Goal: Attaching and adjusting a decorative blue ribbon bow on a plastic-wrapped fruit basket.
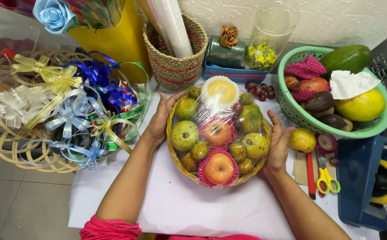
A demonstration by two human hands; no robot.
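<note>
A round woven basket [174, 153] full of fruit sits in the middle of the white table sheet, covered with clear plastic wrap [222, 113]. Inside are apples in pink foam nets, green guavas, small spiky fruits and a pale round fruit in white netting. My left hand [160, 120] presses flat against the basket's left rim. My right hand [277, 144] cups the right rim, fingers spread on the wrap.
A green plastic basket [291, 109] with avocados, a yellow fruit and tissue stands at the right. Yellow-handled scissors [326, 178], a loose yellow fruit [302, 140] and a blue tape dispenser [371, 186] lie near my right hand. Ribbon bows [69, 111] on cane baskets fill the left; a woven basket [175, 60] stands behind.
</note>
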